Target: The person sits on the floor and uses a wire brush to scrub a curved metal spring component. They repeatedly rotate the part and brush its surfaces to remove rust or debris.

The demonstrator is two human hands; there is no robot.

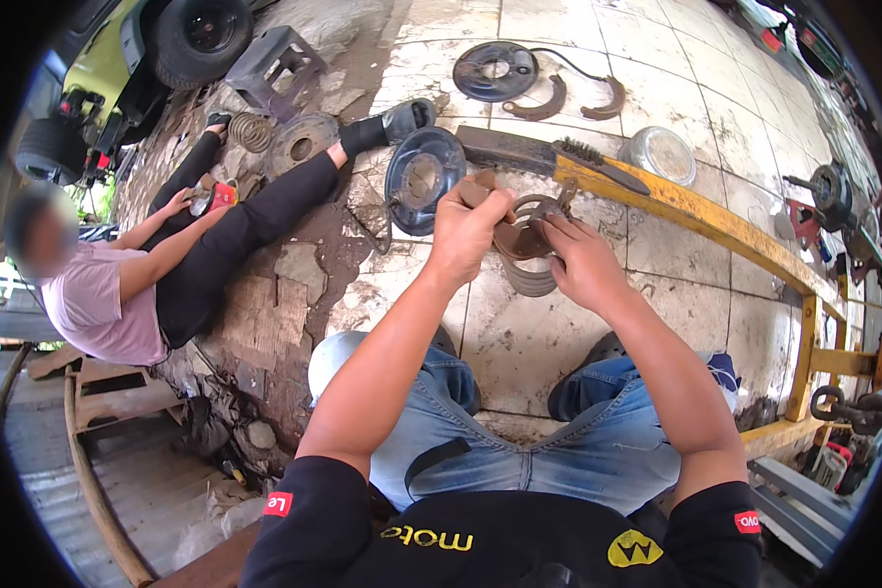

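Observation:
Between my hands is a rusty brown curved brake shoe [521, 241], held above a grey coil spring [529, 281] that stands on the tiles. My right hand [588, 263] grips the shoe's right side, its fingers bent over the edge. Closed at the shoe's left side, my left hand [467, 227] has a small brown flat piece [482, 182] showing above its fingers; I cannot tell whether this is separate from the shoe. A black round backing plate [425, 180] lies just left of my left hand.
A yellow metal frame [696, 218] runs to the right, with a wire brush [580, 150] on it. Behind are a clear round container [662, 155], another backing plate [495, 72] and two brake shoes [541, 101]. On the left sits a person [118, 294] holding a red can.

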